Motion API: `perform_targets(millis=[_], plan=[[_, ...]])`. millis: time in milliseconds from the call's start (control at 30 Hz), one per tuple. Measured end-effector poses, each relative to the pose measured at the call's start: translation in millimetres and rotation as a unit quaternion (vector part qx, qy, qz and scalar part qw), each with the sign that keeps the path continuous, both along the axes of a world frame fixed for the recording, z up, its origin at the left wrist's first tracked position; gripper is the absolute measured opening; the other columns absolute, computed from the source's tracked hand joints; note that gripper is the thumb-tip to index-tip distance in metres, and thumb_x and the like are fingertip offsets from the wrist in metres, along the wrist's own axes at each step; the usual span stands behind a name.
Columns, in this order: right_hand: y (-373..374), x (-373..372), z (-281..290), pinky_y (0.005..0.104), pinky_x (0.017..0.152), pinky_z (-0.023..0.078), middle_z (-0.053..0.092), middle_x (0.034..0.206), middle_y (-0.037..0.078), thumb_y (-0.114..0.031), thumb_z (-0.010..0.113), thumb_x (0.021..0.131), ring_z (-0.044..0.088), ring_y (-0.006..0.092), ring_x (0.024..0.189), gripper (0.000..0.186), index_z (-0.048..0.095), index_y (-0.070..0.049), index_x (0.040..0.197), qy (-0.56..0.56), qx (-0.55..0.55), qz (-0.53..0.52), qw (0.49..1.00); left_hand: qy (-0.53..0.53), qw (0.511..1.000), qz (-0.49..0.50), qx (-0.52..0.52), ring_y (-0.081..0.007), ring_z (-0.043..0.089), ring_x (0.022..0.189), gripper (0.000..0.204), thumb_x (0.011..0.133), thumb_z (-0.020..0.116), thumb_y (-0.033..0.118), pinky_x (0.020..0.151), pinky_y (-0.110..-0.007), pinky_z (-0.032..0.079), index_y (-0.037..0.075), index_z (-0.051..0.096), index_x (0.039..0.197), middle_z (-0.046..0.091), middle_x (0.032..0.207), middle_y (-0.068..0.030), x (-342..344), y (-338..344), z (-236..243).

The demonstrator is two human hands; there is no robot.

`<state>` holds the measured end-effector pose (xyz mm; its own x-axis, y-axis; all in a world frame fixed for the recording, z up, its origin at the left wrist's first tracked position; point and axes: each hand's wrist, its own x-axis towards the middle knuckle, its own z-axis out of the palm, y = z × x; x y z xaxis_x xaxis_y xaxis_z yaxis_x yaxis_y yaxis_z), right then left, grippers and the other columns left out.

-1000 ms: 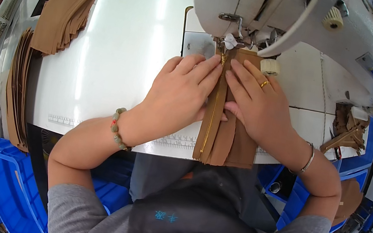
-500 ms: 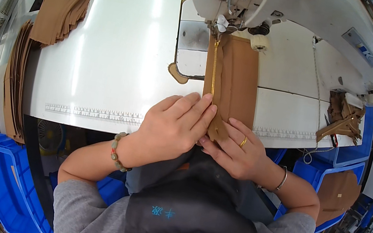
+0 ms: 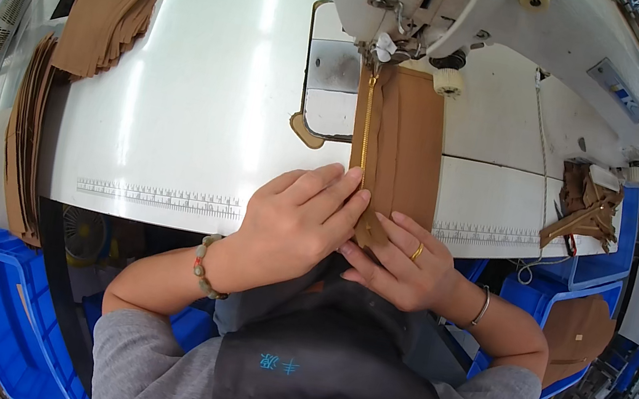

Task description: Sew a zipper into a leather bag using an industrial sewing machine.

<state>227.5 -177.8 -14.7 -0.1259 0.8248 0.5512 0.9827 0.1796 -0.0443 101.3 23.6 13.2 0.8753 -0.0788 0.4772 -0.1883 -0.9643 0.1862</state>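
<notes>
A brown fabric panel (image 3: pixel 419 144) lies lengthwise under the sewing machine's needle area (image 3: pixel 381 52). Along its left side runs a gold-toothed zipper (image 3: pixel 369 118) on brown tape, its far end at the presser foot. My left hand (image 3: pixel 291 216), with a bead bracelet, pinches the zipper and tape near the table's front edge, fingers pressed together. Beside it, my right hand (image 3: pixel 409 271), wearing a ring and a bangle, grips the near end of the brown zipper tape (image 3: pixel 369 232) between thumb and fingers. The fingers partly hide that end.
Stacked brown fabric pieces (image 3: pixel 118 10) lie at far left, with more (image 3: pixel 26 139) hanging over the left edge. A ruler strip (image 3: pixel 166 196) follows the front edge. Brown scraps (image 3: pixel 587 208) sit at right. Blue bins (image 3: pixel 6 307) stand below left and right.
The machine head and far end of the cloth appear slightly lower in the picture. Both hands keep the same hold, with only slight finger movement.
</notes>
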Motion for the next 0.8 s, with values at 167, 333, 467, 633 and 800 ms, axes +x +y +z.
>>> perform_targets(millis=[167,333,467,633,800], plan=[[-0.7,1.0,-2.5,0.0438,0.11,0.051,0.07,0.109,0.002,-0.043,0.075,0.092,0.069,0.0228,0.109,0.037,0.079,-0.015,0.117,-0.016,0.007,0.008,1.0,-0.013,1.0,-0.003,0.002,-0.0258,0.071,0.11,0.054,0.063,0.079,0.017,0.081,-0.033,0.059,0.007,0.077,0.116,0.074,0.123,-0.0099,-1.5,0.0,-3.0],[0.9,6.0,12.8,0.0424,0.101,0.057,0.069,0.103,0.004,-0.038,0.083,0.085,0.07,0.0238,0.097,0.033,0.077,-0.01,0.102,0.089,-0.001,0.074,0.993,-0.002,1.0,0.01,-0.005,-0.0261,0.069,0.112,0.054,0.063,0.078,0.019,0.088,-0.037,0.057,0.011,0.078,0.116,0.073,0.125,-0.0079,-3.5,-2.0,-1.7],[10.8,32.9,41.9,0.0412,0.086,0.061,0.067,0.097,0.007,-0.028,0.088,0.078,0.069,0.0289,0.087,0.03,0.068,-0.007,0.085,0.177,-0.028,0.062,0.982,0.018,1.0,0.02,0.007,-0.0264,0.069,0.114,0.053,0.065,0.078,0.02,0.094,-0.041,0.056,0.013,0.078,0.117,0.073,0.127,-0.0061,-7.1,-2.3,1.1],[62.8,79.0,33.9,0.0407,0.087,0.057,0.063,0.127,0.011,-0.031,0.079,0.089,0.064,0.0332,0.109,0.035,0.069,-0.008,0.113,0.119,-0.067,-0.039,0.99,0.01,1.0,0.013,0.023,-0.0265,0.068,0.116,0.051,0.068,0.076,0.021,0.096,-0.043,0.055,0.015,0.077,0.119,0.072,0.128,-0.0056,-7.5,-4.4,-0.3],[76.9,90.5,15.2,0.0454,0.1,0.052,0.052,0.153,0.016,-0.046,0.075,0.089,0.054,0.0384,0.137,0.064,0.063,-0.014,0.143,0.1,-0.143,-0.082,0.981,0.009,0.999,0.017,0.031,-0.0268,0.068,0.116,0.051,0.07,0.077,0.023,0.097,-0.043,0.055,0.016,0.077,0.12,0.072,0.13,-0.006,-14.0,-5.8,-5.8]])
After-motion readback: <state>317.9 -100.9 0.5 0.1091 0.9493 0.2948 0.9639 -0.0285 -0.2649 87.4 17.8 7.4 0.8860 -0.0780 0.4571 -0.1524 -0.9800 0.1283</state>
